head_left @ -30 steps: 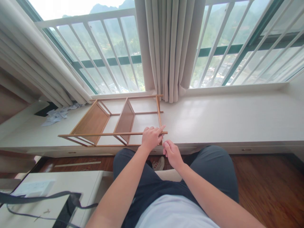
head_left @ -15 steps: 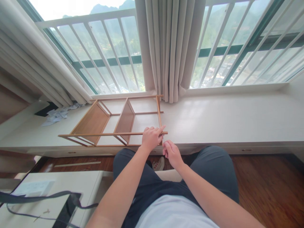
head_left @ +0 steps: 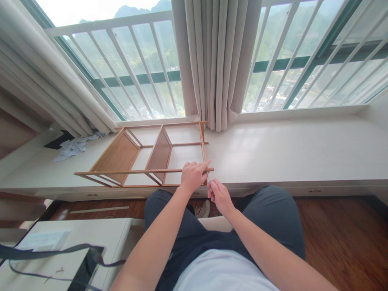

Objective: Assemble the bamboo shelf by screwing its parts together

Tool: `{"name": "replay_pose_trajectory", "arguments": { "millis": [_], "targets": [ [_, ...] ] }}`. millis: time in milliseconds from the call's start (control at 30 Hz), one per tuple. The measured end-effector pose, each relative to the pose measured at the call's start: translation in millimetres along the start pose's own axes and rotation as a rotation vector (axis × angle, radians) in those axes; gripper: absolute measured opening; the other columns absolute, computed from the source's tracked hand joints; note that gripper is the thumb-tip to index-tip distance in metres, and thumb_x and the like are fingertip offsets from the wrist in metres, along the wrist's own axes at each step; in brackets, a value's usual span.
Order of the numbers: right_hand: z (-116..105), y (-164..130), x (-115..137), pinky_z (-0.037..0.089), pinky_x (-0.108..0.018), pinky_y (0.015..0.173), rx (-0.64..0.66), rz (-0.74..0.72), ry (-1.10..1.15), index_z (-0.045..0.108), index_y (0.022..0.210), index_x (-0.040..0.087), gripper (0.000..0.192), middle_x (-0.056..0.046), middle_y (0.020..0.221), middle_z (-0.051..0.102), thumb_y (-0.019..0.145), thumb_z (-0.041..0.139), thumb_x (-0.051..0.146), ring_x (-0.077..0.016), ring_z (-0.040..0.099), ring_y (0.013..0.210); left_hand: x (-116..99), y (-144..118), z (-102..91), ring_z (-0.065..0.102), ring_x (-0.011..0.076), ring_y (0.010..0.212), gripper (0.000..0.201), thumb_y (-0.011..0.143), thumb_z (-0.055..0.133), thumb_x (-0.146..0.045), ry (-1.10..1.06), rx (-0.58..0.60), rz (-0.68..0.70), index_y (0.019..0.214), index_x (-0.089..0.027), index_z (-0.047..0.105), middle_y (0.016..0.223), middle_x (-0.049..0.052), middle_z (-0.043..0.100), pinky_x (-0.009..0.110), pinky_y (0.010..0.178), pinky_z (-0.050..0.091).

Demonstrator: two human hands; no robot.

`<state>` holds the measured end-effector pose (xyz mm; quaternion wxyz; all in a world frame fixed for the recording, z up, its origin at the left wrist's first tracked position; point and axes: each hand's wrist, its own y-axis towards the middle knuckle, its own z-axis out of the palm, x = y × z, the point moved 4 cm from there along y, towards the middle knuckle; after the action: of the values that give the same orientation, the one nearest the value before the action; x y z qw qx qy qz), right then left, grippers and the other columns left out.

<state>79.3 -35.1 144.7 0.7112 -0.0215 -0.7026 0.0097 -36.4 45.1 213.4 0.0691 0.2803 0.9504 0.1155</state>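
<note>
A brown wooden shelf rack (head_left: 157,157) lies on its side on the white window ledge, its two shelf panels standing upright. My left hand (head_left: 192,177) is closed round the near rail of the rack by its right end, with the index finger stretched along it. Just right of and below it, my right hand (head_left: 218,195) pinches a thin metal tool (head_left: 208,176) that looks like a hex key. The tool's tip meets the corner of the frame, where my left fingers partly hide it.
Paper scraps (head_left: 71,148) lie at the ledge's left end, near a black flat item (head_left: 59,139). A curtain (head_left: 216,64) hangs behind the rack. At lower left, a white cabinet (head_left: 112,238) bears a dark strap (head_left: 81,246) and small metal pieces (head_left: 60,269).
</note>
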Motion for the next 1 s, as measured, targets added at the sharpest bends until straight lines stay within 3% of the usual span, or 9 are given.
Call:
{"name": "replay_pose_trajectory", "arguments": {
  "millis": [500, 1000],
  "targets": [
    [3.0, 1.5, -4.3, 0.033, -0.022, 0.042, 0.011, 0.069, 0.152, 0.055, 0.086, 0.020, 0.039, 0.003, 0.053, 0.055, 0.097, 0.041, 0.054, -0.0100, 0.044, 0.043, -1.2, -0.7, -1.7, 0.063, 0.0244, 0.091, 0.053, 0.091, 0.061, -0.030, 0.006, -0.019, 0.016, 0.144, -0.032, 0.055, 0.098, 0.002, 0.077, 0.040, 0.084, 0.038],
    [2.7, 1.7, -4.0, 0.032, -0.020, 0.041, -0.004, 0.084, 0.167, 0.058, 0.084, 0.019, 0.040, 0.003, 0.052, 0.056, 0.095, 0.046, 0.056, -0.0087, 0.044, 0.042, -0.8, -0.5, -0.7, 0.063, 0.0242, 0.090, 0.052, 0.091, 0.061, -0.030, 0.009, -0.035, 0.020, 0.143, -0.032, 0.056, 0.097, 0.002, 0.077, 0.040, 0.082, 0.038]
  ]
}}
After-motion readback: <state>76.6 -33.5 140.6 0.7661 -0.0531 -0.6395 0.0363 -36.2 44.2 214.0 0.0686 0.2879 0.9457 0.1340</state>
